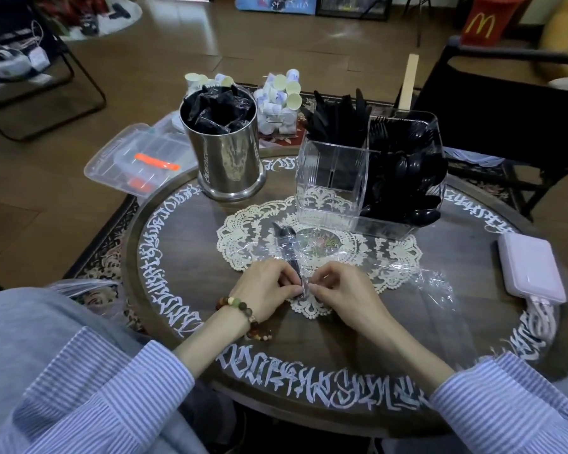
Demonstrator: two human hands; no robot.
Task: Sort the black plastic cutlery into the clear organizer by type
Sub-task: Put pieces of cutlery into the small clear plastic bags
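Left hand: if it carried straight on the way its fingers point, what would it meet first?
The left hand points right, so it would likely meet the right hand first, just across the wrapped cutlery both pinch.

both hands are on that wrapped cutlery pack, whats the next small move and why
Probably pull the two hands apart to tear the clear plastic wrapper open. The left hand and right hand both pinch its near end over the lace doily, and the black cutlery inside is still sealed, so it cannot yet go into the clear organizer.
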